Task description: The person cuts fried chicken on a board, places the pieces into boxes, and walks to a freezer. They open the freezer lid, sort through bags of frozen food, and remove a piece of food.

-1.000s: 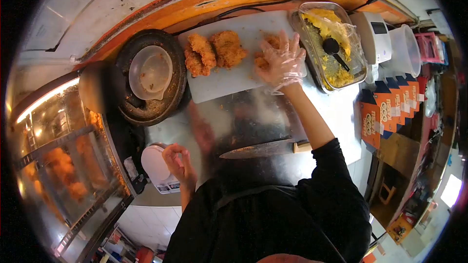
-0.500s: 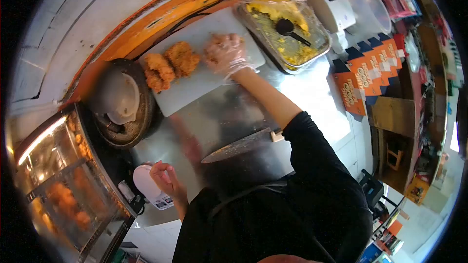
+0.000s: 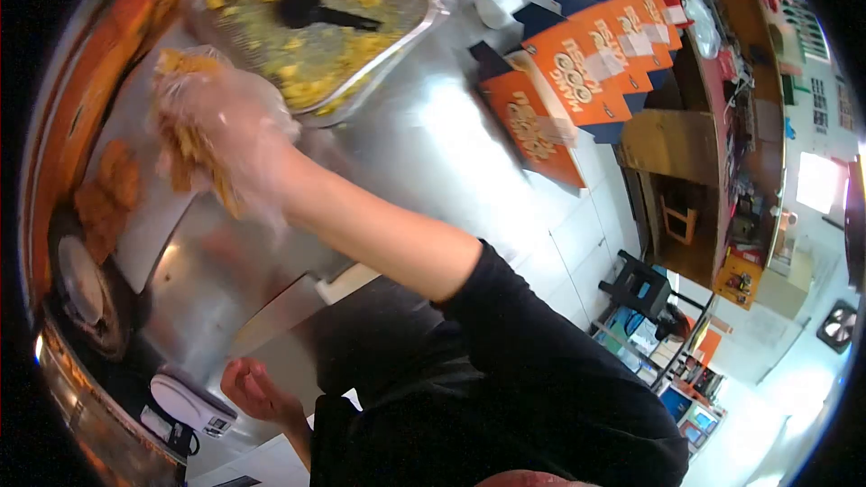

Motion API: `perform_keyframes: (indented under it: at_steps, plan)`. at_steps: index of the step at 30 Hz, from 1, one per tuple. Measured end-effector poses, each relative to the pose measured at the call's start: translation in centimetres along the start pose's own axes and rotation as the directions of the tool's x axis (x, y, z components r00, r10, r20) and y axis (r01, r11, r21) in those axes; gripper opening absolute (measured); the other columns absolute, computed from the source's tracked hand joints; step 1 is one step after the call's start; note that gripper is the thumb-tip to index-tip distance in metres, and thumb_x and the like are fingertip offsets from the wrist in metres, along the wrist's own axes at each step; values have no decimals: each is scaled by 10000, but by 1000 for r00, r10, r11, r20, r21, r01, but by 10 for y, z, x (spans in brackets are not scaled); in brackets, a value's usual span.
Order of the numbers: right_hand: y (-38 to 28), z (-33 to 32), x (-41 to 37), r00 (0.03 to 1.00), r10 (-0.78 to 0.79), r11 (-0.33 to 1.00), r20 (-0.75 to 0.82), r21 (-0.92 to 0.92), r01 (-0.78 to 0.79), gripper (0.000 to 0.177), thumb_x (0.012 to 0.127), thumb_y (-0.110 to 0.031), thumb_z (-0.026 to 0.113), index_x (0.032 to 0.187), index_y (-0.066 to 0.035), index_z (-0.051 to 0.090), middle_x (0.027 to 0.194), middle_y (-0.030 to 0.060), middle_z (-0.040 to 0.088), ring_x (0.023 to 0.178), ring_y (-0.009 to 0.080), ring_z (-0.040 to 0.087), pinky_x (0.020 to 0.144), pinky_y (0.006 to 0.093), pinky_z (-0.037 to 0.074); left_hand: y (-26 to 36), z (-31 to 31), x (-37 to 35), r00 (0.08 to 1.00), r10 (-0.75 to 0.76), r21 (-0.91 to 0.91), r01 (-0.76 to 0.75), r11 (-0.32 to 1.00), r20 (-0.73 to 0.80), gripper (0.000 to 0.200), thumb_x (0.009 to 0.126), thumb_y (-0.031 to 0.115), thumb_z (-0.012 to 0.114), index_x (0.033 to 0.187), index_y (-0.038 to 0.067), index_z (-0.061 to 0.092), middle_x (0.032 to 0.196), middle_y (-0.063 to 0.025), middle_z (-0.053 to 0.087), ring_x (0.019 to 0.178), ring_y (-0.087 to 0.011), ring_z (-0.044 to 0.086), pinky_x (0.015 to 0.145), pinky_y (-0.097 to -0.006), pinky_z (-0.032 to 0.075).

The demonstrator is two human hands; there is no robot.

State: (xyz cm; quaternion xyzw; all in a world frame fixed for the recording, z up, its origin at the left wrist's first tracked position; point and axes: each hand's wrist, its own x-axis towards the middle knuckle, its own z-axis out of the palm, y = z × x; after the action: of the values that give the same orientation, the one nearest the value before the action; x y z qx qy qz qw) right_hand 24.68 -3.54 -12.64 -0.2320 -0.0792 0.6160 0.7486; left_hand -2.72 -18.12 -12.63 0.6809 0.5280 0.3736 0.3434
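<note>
My right hand (image 3: 244, 131), in a clear plastic glove and blurred by motion, is closed around pieces of breaded fried chicken (image 3: 188, 149), lifted above the white cutting board (image 3: 153, 239). More fried chicken (image 3: 110, 194) lies on that board, farther left. Close beside the gloved hand is a clear tray (image 3: 419, 32) of yellow, mashed-looking food with a black scoop (image 3: 311, 9) in it. My left hand (image 3: 257, 392) is bare, its fingers curled in with nothing visible in them, near a white scale-like device (image 3: 185, 401). A large knife (image 3: 280, 311) rests on the metal table below my right forearm.
Orange printed boxes (image 3: 577, 72) stand at the table's far right edge. A dark round pan (image 3: 104, 307) with a pale lid or bowl sits at the left, next to a lit glass display case (image 3: 99, 415). A black stool (image 3: 636, 284) is on the floor at right.
My right hand has risen off the board with the chicken in it. The view has swung right, so the board and pan sit farther left. My left fingers have curled in more.
</note>
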Motion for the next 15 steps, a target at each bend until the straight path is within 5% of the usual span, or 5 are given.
perform_keyframes:
  at_steps: [5,10,13,15]
  plan:
    - [-189,-53,-154,965,-247,943,89,-208,261,172,803,-202,575,939,-97,569,824,79,559,683,196,567,589,286,463,25,71,-29,997,-48,105,42,994,54,200,868,47,518,1044,-2,436,966,-112,464,802,-171,460,706,-285,398]
    - [-372,-118,-215,823,-537,707,187,-432,559,204,844,-247,541,961,-83,514,828,61,510,642,144,535,531,236,442,66,126,-39,992,-13,168,-9,986,127,188,847,33,536,1002,1,435,963,-121,473,807,-190,474,737,-316,408]
    - [-417,-153,-215,879,-463,597,112,-694,403,229,868,-273,521,974,-74,481,831,51,481,618,113,515,496,206,430,84,147,-35,975,114,173,-148,974,192,172,847,46,537,982,8,438,950,-118,481,801,-195,482,747,-325,403]
    - [-426,-179,-204,955,-254,499,-154,-867,-7,340,791,-271,606,1008,-27,509,794,51,543,583,109,517,506,208,436,97,156,-36,977,72,206,-114,972,201,149,847,50,539,962,15,450,918,-110,494,796,-198,493,753,-320,401]
